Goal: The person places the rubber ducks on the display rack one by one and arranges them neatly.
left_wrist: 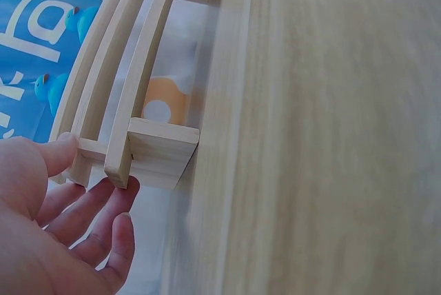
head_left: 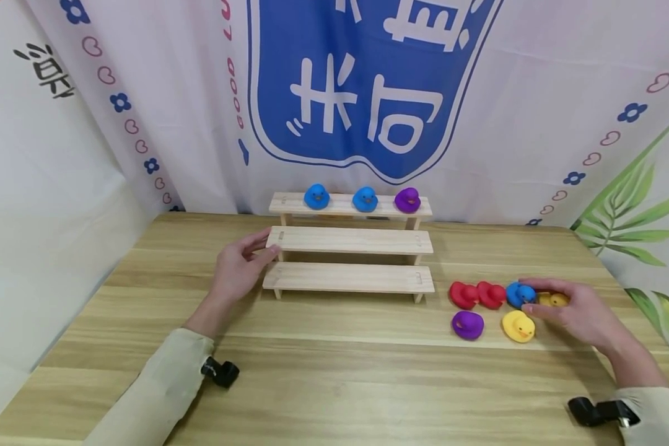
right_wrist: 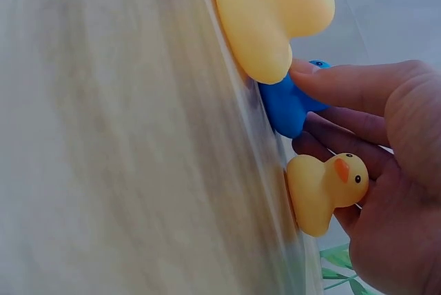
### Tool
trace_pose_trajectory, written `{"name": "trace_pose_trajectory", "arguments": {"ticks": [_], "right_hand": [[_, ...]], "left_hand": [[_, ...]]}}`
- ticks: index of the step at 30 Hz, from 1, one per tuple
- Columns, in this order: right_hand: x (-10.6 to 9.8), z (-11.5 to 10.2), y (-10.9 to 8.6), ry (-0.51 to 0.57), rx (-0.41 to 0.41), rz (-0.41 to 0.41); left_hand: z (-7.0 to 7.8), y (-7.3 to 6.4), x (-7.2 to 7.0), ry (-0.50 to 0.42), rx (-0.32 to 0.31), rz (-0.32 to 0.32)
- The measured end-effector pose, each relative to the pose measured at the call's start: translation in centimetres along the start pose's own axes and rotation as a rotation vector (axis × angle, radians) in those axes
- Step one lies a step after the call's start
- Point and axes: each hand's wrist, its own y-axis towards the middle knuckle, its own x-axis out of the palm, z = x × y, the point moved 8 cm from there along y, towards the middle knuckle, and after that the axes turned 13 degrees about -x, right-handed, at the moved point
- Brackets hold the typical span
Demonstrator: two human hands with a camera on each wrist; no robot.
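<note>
A three-tier wooden shelf [head_left: 348, 240] stands at the back of the table. My left hand [head_left: 238, 266] grips its left end, with the thumb [left_wrist: 60, 151] on the middle tier and the fingers curled by the board ends. Out to the right, my right hand [head_left: 582, 313] pinches a blue rubber duck [head_left: 520, 295] between thumb and fingers. One yellow duck [right_wrist: 317, 188] lies beneath the palm, partly covered in the head view. Another yellow duck [head_left: 518, 326] sits just in front of the blue one.
Two blue ducks [head_left: 316, 196] and a purple duck [head_left: 407, 200] sit on the top tier. Between shelf and right hand are two red ducks [head_left: 464, 295] and a purple duck [head_left: 467, 325]. A printed curtain [head_left: 535, 124] hangs behind the table [head_left: 334, 384].
</note>
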Motion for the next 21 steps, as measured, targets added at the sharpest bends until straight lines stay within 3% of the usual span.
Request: {"name": "trace_pose_trajectory", "arguments": {"ticks": [12, 21], "right_hand": [[-0.01, -0.45, 0.11, -0.015, -0.002, 0.039], [-0.67, -0.61, -0.09, -0.064, -0.011, 0.080]], "left_hand": [[0.02, -0.17, -0.44, -0.006, 0.011, -0.001], [0.03, -0.19, 0.04, -0.023, -0.003, -0.030]]}}
